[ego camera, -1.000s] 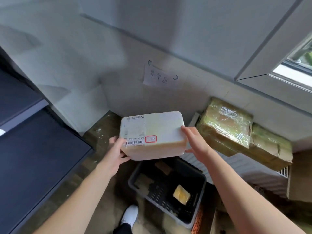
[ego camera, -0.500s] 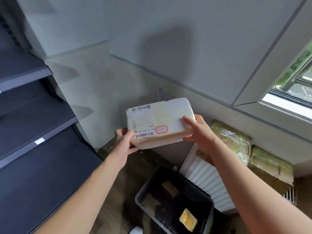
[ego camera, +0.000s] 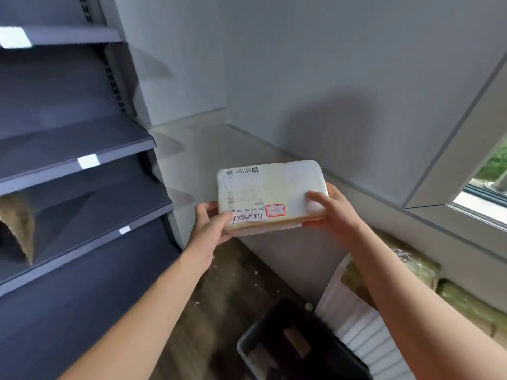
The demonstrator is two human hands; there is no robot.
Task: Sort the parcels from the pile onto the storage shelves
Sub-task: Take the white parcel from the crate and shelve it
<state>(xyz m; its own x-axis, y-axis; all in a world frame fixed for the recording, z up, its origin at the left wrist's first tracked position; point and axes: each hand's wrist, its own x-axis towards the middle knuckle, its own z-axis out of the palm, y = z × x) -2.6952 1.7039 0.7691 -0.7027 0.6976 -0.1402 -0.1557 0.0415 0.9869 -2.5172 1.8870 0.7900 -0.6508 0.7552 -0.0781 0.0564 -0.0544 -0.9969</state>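
A white foam parcel [ego camera: 285,185] with a shipping label, a barcode and a red-framed sticker is held up at chest height in front of the wall. My left hand [ego camera: 212,224] grips its lower left corner, thumb on the barcode. My right hand [ego camera: 327,209] clasps its right end, fingers lying across the top face. To the left stand dark grey storage shelves [ego camera: 79,149] with white tags on their front edges. A brown parcel [ego camera: 17,223] lies on one shelf at the far left edge.
A dark plastic crate [ego camera: 277,349] sits on the floor below, holding a few items. A white radiator [ego camera: 354,325] stands beside it, with plastic-wrapped cardboard parcels [ego camera: 417,270] on top. A window [ego camera: 491,171] is at the right.
Both hands have carried the white parcel up and leftward, away from the crate. My view has swung left and up, bringing more of the shelves into sight.
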